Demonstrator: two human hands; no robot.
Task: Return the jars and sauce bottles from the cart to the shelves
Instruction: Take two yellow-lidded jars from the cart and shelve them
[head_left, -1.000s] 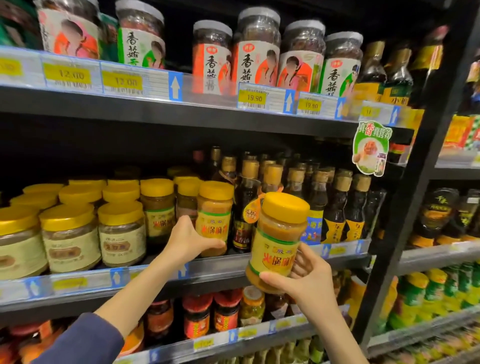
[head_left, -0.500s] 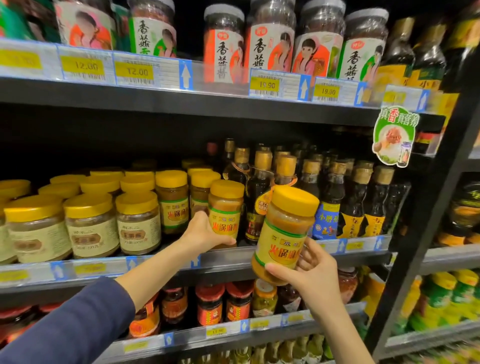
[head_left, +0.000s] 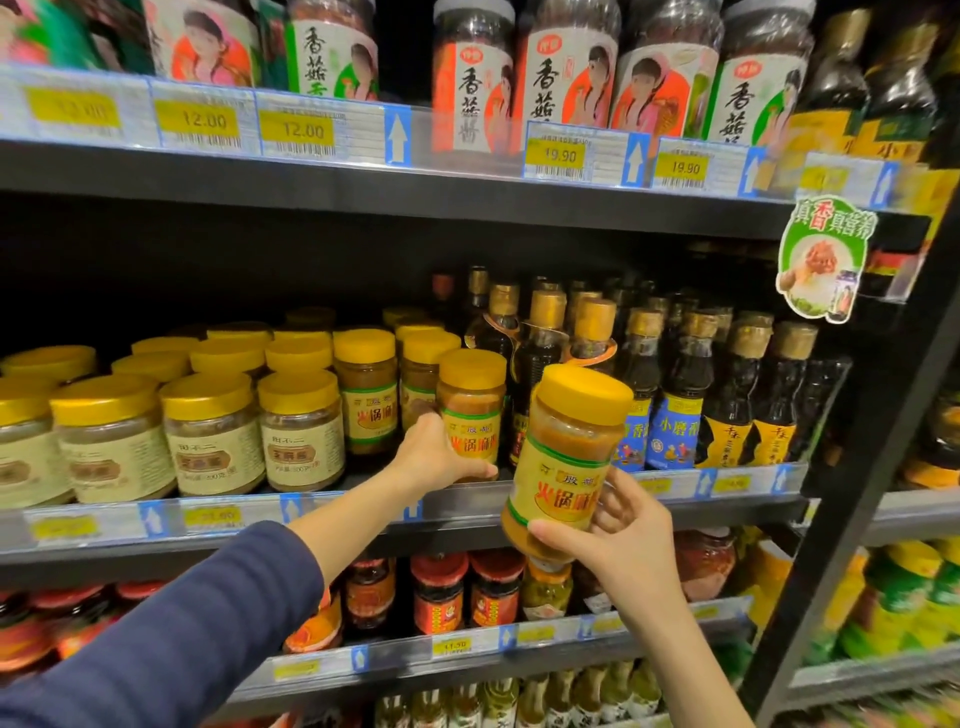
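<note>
The right hand (head_left: 623, 535) is holding a yellow-lidded clear plastic jar of orange-brown paste (head_left: 566, 457) in the air. Its thumb is curling across the lower front and its fingers are wrapping behind. This jar is tilting, lid toward one o'clock, just in front of the grey metal middle shelf (head_left: 457, 506). At nine o'clock of it, the left hand (head_left: 441, 457), reaching out of a navy blue sleeve (head_left: 182, 639), is gripping the base of a matching yellow-lidded shelf jar (head_left: 471, 410), which is standing upright at the shelf's front. Dark glass sauce bottles with tan caps (head_left: 727, 395) are standing at three o'clock of that jar.
</note>
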